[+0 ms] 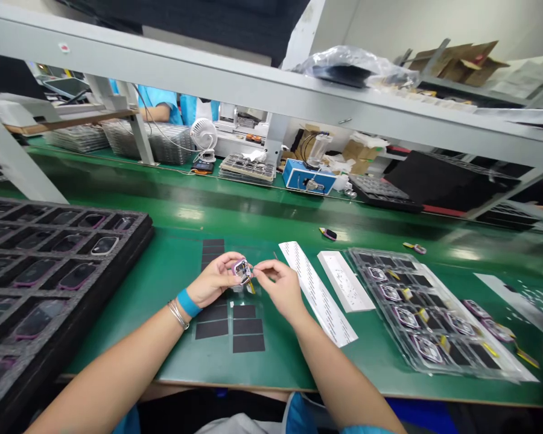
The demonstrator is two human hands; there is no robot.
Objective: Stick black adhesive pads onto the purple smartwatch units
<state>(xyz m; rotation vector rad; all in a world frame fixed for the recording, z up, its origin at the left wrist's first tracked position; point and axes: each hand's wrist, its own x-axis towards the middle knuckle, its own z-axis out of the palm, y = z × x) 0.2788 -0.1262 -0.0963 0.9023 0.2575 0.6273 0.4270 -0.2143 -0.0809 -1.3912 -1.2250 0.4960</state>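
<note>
1. Worktop [136,289], green, spanning the scene from left to right and carrying the parts listed below.
2. Shelf beam [235,78], pale grey, crossing the far side above the worktop.
3. Foam tray [125,250], dark, at the near left; its compartments hold flat, dark-faced pieces, several with purple rims.
4. Clear tray [459,369], at the right; it bears purple-rimmed units, dark rectangles and yellow tabs.
5. Printed sheet [317,292], white, long and narrow, lying aslant just right of the right hand, with rows of small marks.
6. White box [364,302], shallow and open, between the printed sheet and the clear tray; small pieces lie in it.
7. Left hand [212,280], a blue band [189,303] at its wrist, pinching the purple-framed device between thumb and fingers.
8. Right hand [280,286], thumb and forefinger brought together at the right edge of the device; whether they grip a small part there cannot be told.
9. Dark cards [248,343], rectangular, laid in two columns on the worktop, below and around the hands.
10. Purple-framed device [241,271], held above the worktop between the two hands, tilted, its inner components exposed.
11. Yellow strip [252,287], narrow, just beneath the device on its right side.
</note>
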